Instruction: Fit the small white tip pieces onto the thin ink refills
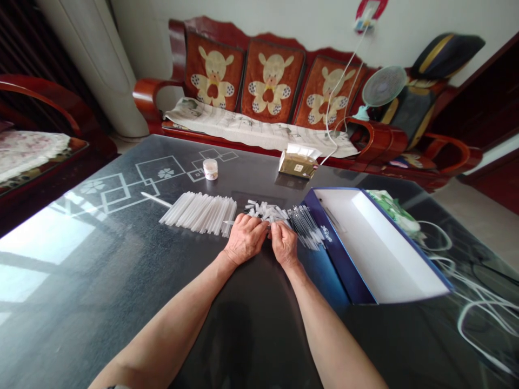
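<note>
Right at the fingertips, on a dark glass tabletop (121,270), it's close work: the left hand (244,239) lies low and curled at the near edge of a heap of short clear plastic tube pieces (263,212), while the right hand (284,244) comes in just beside it, its fingertips (279,229) drawn close together at the heap. Both sets of fingers look mostly closed, but what they have hold of, if anything, is too small to call from this view. Now the danger: those pieces are loose and smooth on slick glass, so one stray knuckle could send them skittering, and a careless sweep could mix them into the bundle of thin clear rods (306,227) sitting right up against the heap, just past the right fingers. The heap itself is stubby, translucent and lying every which way, with no order to it at all. Left of the fingers, a neat row of long white plastic tubes (198,213) lies side by side, easily knocked out of line by the left wrist, and a lone white stick (156,199) lies farther out. Right of the fingers sits an open blue-and-white cardboard box (336,254). Well beyond the fingers stand a small round jar (210,168) and a tissue box (298,162), and past the table's edge, a red wooden sofa (150,94).
</note>
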A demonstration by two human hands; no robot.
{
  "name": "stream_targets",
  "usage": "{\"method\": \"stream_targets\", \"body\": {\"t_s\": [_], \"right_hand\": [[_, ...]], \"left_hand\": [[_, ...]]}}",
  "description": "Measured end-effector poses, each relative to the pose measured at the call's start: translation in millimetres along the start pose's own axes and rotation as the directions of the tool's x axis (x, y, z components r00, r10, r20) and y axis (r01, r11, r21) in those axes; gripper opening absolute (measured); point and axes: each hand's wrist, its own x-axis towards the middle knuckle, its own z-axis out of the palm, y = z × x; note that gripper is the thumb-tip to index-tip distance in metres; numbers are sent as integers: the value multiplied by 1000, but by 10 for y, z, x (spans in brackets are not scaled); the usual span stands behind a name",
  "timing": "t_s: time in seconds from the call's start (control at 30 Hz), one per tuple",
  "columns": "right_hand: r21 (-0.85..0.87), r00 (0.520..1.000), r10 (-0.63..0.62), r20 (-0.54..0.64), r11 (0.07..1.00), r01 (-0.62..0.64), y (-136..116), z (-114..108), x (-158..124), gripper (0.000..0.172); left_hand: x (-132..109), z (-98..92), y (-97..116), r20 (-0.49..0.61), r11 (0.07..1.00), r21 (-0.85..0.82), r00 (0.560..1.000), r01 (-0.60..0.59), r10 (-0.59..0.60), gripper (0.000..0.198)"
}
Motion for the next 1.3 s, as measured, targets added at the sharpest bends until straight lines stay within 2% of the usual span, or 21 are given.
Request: {"method": "stream_targets", "body": {"t_s": [0.17,0.43,0.6,0.7,0.77,0.83,0.87,0.93,1.0,1.03,1.1,1.17,1.23,1.3], "right_hand": [[-1,1000,-3,15,1000,3,-17,-18,-4,24],[-38,999,35,12,999,-34,-11,-7,-4,36],[-38,998,59,-16,997,-60,1,-2,-8,36],[-28,988,104,-111,994,-107,21,-11,-4,35],[16,971,156,-183,988,-156,29,-17,0,34],[68,959,188,-211,982,-178,24,-19,3,32],[83,961,185,-204,982,-171,15,-19,2,31],[96,979,139,-150,987,-125,-12,-15,-3,30],[94,997,64,-52,994,-59,-44,-10,-15,27],[91,1000,26,7,995,-27,-58,-8,-22,27],[86,994,-31,101,996,22,-79,-6,-36,25],[86,991,-51,123,995,40,-82,-6,-45,24],[95,996,-43,73,995,36,-64,-8,-45,24],[81,1000,-28,-14,996,29,-32,-8,-36,23]], "left_hand": [[-9,8,-11,0,1000,-21,1000,10,-10,28],[1,6,-5,25,1000,-24,1000,-4,4,26],[15,20,1,-52,999,-50,998,-21,19,22],[7,18,25,-134,992,-116,989,45,-60,20],[-10,18,35,-155,967,-198,969,162,-194,20],[-25,19,33,-127,881,-327,908,342,-399,27],[-28,20,27,-86,802,-407,856,437,-509,31],[-19,22,7,35,581,-572,725,579,-687,36],[11,23,-21,150,353,-707,618,613,-772,39],[32,22,-37,190,258,-761,584,595,-789,40],[80,13,-73,256,100,-839,550,535,-795,41],[127,-6,-110,333,-31,-872,543,489,-771,41],[164,-29,-146,396,-121,-873,543,472,-740,39],[186,-45,-174,421,-142,-865,541,481,-728,38]]}}
